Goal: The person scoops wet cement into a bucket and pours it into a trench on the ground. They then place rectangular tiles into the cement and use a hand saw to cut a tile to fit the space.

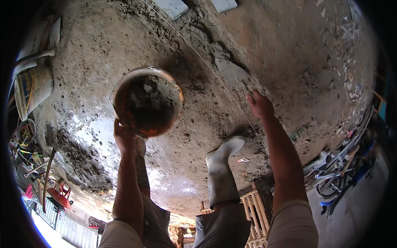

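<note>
My left hand (123, 134) grips the near left side of a round orange bucket (178, 89), its rim caked in grey. The bucket is tilted so that its mouth faces up toward me, and wet grey mortar (155, 93) lies inside. My right hand (261, 106) is closed on what looks like a trowel (232, 71), its flat grey blade pointing away to the upper left; the handle is mostly hidden in the fingers. Beyond the blade runs a ridge of wet mortar (202, 35) on the ground. A thin taut string (215, 75) passes between the bucket and my right hand.
Two pale tiles (171, 7) lie at the far edge. A torn sack (35, 89) stands at the left, with a red chair (60, 196) nearer. Bicycle parts and pipes (335, 173) crowd the right. My white boot (225, 155) stands beside the string; a bamboo rack (256, 215) is behind.
</note>
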A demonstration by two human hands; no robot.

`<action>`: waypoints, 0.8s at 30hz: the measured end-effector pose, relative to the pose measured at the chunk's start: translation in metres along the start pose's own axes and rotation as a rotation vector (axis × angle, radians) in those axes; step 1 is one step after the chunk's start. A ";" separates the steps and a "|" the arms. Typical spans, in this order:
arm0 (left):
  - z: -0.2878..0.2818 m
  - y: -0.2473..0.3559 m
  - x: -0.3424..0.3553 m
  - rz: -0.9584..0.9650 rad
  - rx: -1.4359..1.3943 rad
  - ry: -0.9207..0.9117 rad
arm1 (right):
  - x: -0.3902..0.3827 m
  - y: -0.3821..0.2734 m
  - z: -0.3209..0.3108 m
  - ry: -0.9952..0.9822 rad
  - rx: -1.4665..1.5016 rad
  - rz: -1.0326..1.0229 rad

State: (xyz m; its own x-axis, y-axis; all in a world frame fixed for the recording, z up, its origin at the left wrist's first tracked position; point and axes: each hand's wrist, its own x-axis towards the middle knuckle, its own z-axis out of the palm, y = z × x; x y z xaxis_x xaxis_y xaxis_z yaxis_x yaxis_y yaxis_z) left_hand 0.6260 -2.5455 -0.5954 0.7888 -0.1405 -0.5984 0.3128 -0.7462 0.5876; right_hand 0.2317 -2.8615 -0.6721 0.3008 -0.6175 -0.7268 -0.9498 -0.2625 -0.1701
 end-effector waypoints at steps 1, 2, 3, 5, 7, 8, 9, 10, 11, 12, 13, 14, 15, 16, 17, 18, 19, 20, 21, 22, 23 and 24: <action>0.001 0.001 -0.001 -0.008 -0.004 0.010 | -0.005 0.007 0.003 -0.022 -0.006 0.002; 0.001 0.001 -0.001 0.014 0.013 -0.002 | -0.009 0.011 0.005 -0.001 0.045 -0.007; 0.001 0.000 -0.002 0.036 0.031 -0.012 | -0.011 0.014 0.009 0.019 0.096 -0.016; -0.001 -0.005 0.000 0.094 0.071 -0.044 | -0.004 0.013 0.014 0.043 0.102 -0.051; -0.001 -0.008 0.004 0.133 0.106 -0.075 | 0.023 -0.002 0.014 0.055 0.012 -0.090; -0.002 -0.008 0.004 0.133 0.121 -0.068 | 0.035 -0.026 0.006 0.036 -0.021 -0.102; 0.001 0.000 0.001 0.092 0.128 -0.045 | 0.044 -0.049 -0.003 0.014 -0.055 -0.106; 0.004 0.005 -0.003 0.052 0.135 -0.032 | 0.050 -0.056 -0.004 0.020 -0.024 -0.078; 0.003 0.005 -0.003 0.060 0.134 -0.035 | 0.059 -0.064 -0.006 0.030 0.006 -0.058; 0.003 0.004 -0.002 0.069 0.132 -0.041 | 0.062 -0.067 -0.007 0.042 0.036 -0.036; 0.002 0.000 0.000 0.087 0.134 -0.046 | 0.057 -0.061 -0.003 0.040 0.054 -0.022; 0.000 -0.004 0.003 0.103 0.137 -0.048 | 0.051 -0.049 0.005 0.038 0.070 -0.013; -0.004 -0.013 0.007 0.128 0.141 -0.040 | 0.043 -0.043 0.005 0.037 0.084 -0.012; -0.009 -0.021 0.012 0.146 0.139 -0.040 | 0.035 -0.035 0.002 -0.032 0.067 0.008; -0.013 -0.028 0.015 0.162 0.135 -0.041 | 0.024 -0.029 -0.005 -0.102 0.047 0.028; -0.015 -0.033 0.019 0.173 0.126 -0.054 | 0.014 -0.021 -0.011 -0.170 0.028 0.052; -0.013 -0.029 0.017 0.146 0.108 -0.047 | 0.004 -0.008 -0.009 -0.117 0.046 0.059; -0.009 -0.025 0.016 0.121 0.089 -0.042 | -0.005 0.008 -0.002 -0.061 0.064 0.067; 0.000 -0.006 0.006 0.057 0.065 -0.012 | -0.010 0.014 0.001 -0.010 0.084 0.077; 0.006 0.005 0.001 -0.007 0.041 0.018 | -0.009 0.018 0.003 0.029 0.115 0.066; 0.005 0.007 0.001 0.010 0.062 0.017 | -0.009 0.011 0.000 0.067 0.149 0.048; 0.004 0.008 0.001 0.026 0.083 0.015 | -0.009 0.007 -0.002 0.105 0.183 0.031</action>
State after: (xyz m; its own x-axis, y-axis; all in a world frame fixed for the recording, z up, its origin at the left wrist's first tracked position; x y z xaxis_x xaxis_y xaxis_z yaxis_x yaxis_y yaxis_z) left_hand 0.6271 -2.5540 -0.5938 0.8043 -0.1516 -0.5746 0.2473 -0.7939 0.5555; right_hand 0.2221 -2.8592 -0.6656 0.2697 -0.6997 -0.6615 -0.9555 -0.1093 -0.2739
